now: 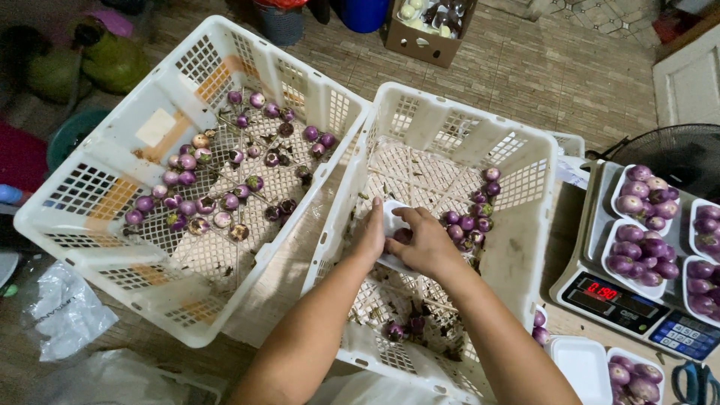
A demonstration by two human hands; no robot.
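Observation:
Both my hands reach into the right white plastic crate (pixel 525 161). My left hand (pixel 370 238) grips the near edge of a small white foam tray (pixel 392 215). My right hand (pixel 427 241) rests over the tray, fingers curled around a small purple eggplant whose edge shows under them. Just right of my hands lies a cluster of round purple eggplants (pixel 471 219) on the crate floor. A few more eggplants (pixel 405 328) lie near the crate's front edge.
A left white crate (pixel 97 161) holds several scattered purple eggplants (pixel 217 180). A digital scale (pixel 637 300) at right carries foam trays filled with eggplants (pixel 641 255). An empty foam tray (pixel 583 365), scissors (pixel 696 381), a fan (pixel 682 154), a cardboard box (pixel 427 26) and plastic bags (pixel 64 311) surround the crates.

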